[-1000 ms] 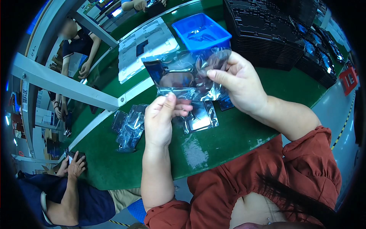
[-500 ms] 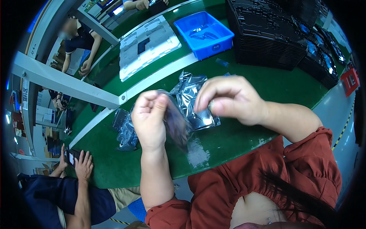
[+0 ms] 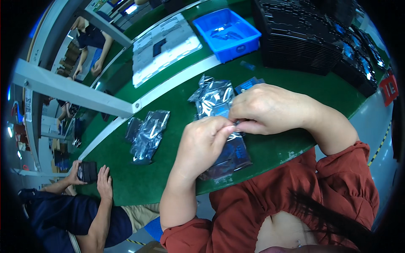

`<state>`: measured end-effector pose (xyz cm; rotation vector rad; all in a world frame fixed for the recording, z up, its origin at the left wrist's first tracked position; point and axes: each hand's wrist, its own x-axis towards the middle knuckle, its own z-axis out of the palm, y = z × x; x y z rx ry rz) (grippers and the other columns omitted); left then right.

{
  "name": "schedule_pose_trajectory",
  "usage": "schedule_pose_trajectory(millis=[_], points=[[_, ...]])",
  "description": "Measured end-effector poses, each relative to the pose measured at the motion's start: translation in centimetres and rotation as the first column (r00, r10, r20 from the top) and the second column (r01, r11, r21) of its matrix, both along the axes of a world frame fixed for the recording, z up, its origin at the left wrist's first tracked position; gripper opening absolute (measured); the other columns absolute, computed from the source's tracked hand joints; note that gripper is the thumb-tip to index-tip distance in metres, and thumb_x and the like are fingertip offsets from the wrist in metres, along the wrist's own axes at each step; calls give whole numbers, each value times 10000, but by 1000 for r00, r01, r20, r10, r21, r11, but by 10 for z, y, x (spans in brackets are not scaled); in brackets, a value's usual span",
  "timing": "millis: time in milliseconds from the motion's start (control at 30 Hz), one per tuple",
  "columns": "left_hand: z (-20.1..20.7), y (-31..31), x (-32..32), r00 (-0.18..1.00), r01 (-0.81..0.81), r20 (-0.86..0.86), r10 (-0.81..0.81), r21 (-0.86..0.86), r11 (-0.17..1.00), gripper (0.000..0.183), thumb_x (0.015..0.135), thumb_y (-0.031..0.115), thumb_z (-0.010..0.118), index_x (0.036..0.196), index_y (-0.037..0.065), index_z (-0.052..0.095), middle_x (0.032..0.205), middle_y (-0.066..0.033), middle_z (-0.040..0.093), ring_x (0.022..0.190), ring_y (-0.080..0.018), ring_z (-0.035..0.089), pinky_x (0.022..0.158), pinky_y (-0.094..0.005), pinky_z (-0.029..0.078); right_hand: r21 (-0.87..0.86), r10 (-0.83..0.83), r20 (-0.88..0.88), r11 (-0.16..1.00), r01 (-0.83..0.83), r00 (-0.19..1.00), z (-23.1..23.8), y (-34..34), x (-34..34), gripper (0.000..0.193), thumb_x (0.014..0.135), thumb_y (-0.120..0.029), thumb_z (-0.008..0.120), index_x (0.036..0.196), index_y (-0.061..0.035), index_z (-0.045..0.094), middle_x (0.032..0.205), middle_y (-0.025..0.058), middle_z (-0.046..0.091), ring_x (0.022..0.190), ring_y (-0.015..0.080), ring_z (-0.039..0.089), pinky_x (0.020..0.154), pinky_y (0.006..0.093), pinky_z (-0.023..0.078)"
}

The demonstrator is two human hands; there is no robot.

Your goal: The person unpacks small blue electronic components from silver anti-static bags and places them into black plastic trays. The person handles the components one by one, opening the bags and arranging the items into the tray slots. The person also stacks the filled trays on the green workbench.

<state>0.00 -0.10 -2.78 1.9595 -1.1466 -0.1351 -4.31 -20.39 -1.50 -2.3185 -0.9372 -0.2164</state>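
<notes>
My left hand (image 3: 204, 141) and my right hand (image 3: 268, 110) meet over the near part of the table, fingertips of both pinched together. Between them they grip the top edge of a dark, see-through anti-static bag (image 3: 233, 157), which hangs toward the table's near edge. What is inside the bag I cannot make out. Just beyond my hands lie shiny silver anti-static bags (image 3: 214, 95) in a pile. Beside my right hand, a flat blue piece (image 3: 247, 85) is partly covered. Off to the left is another heap of silver bags (image 3: 149, 134).
Farther back on the green table (image 3: 177, 101) are a pale moulded tray (image 3: 168, 44) and a blue bin (image 3: 230, 48) with clear bags inside. Tall stacks of black trays (image 3: 299, 38) stand at right. A white metal frame (image 3: 80, 90) crosses at left, near a co-worker's hands (image 3: 104, 182).
The bag has swung from my left hand toward the right. My right hand has come in to meet the left at its top edge. The left bag heap is now uncovered.
</notes>
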Motion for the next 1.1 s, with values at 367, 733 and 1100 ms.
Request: schedule_pose_trajectory(millis=[367, 733, 1100], points=[[8, 10, 11, 945, 63, -320, -73, -44, 997, 156, 854, 146, 619, 791, 5, 636, 629, -20, 572, 572, -81, 509, 524, -259, 410, -70, 82, 379, 996, -60, 922, 4, 13, 1, 219, 626, -89, 692, 570, -55, 483, 572, 67, 474, 477, 261, 494, 439, 365, 383], [14, 15, 15, 875, -18, -483, -1, -35, 999, 214, 886, 167, 600, 759, -3, 629, 658, -7, 584, 600, -59, 507, 550, -218, 404, -228, 200, 688, 972, -55, 697, 4, 25, -21, 155, 467, -190, 517, 524, -104, 401, 566, -1, 303, 476, 113, 391, 391, 258, 322], [3, 39, 47, 899, -387, -373, 229, -434, 813, 167, 944, 122, 534, 835, 10, 596, 661, 20, 535, 579, -44, 461, 536, -191, 370, -118, 96, 625, 993, -28, 775, 1, 30, -16, 91, 624, -143, 614, 681, -114, 549, 600, 7, 420, 473, 151, 447, 397, 298, 357]])
